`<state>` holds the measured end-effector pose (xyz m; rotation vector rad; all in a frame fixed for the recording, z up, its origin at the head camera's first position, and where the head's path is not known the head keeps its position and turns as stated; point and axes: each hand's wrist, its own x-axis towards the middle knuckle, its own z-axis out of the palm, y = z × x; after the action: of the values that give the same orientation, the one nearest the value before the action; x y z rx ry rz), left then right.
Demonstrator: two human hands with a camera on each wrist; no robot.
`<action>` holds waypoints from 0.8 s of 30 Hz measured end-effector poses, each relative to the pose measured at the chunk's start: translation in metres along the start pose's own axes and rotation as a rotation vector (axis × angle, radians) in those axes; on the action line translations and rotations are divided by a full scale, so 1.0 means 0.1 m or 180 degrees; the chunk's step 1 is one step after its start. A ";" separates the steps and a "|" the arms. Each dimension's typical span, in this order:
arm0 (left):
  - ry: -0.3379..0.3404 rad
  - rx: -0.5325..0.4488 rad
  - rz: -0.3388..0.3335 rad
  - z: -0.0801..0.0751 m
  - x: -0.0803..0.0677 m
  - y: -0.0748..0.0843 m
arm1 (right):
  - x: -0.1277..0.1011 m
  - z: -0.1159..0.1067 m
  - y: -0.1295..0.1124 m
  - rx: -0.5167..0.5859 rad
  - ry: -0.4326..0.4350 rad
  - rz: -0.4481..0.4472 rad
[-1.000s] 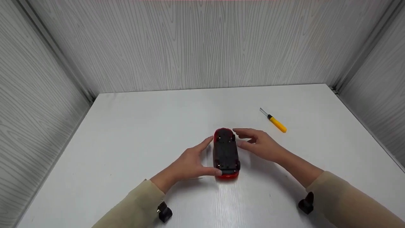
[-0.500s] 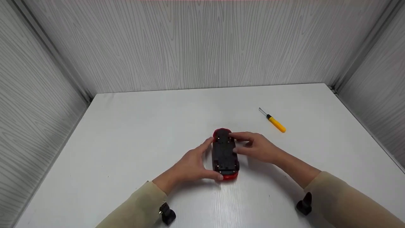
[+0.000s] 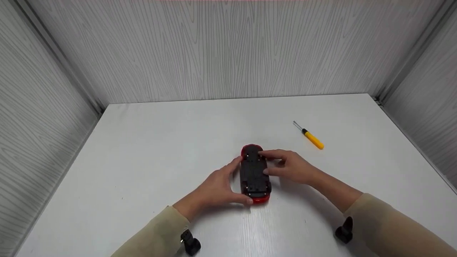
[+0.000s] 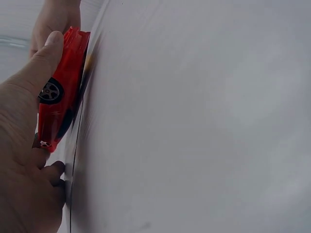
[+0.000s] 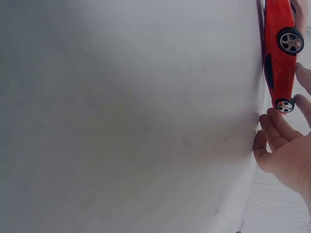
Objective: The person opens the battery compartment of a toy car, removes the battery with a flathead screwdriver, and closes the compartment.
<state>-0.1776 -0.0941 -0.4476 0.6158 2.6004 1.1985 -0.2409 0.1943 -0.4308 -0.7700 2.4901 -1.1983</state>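
Observation:
A red toy car (image 3: pixel 254 175) lies upside down on the white table, its black underside and wheels facing up. My left hand (image 3: pixel 216 185) holds it from the left, thumb at the near end and forefinger along the left side. In the left wrist view the red body (image 4: pixel 69 68) shows between that thumb and the other fingers. My right hand (image 3: pixel 294 166) touches the car's right side, forefinger near the far wheel and thumb on the underside's edge. The right wrist view has the forefinger at a small wheel (image 5: pixel 284 106), the other fingers on the table below.
A screwdriver (image 3: pixel 312 138) with a yellow handle lies on the table (image 3: pixel 160 142) beyond the right hand. Grey wood-grain panels (image 3: pixel 228 50) enclose the table at the back and both sides. Each sleeve has a black camera mount (image 3: pixel 191 242) at its cuff.
My right hand has closed in on the car from the right, its fingertips now over the underside's edge. My left thumb has slid slightly down at the near end.

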 end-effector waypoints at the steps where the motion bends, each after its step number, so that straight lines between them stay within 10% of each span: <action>1: 0.0008 0.0006 0.0004 0.00 -0.01 0.00 | 0.00 0.00 -0.01 -0.0009 -0.0001 0.0011; 24: 0.0043 0.0030 -0.0147 0.07 -0.02 -0.03 | -0.01 0.04 0.02 -0.0143 -0.0080 0.0025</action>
<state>-0.1747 -0.0920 -0.4548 0.5481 2.6177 1.1811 -0.2396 0.1936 -0.4348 -0.7811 2.5052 -1.1267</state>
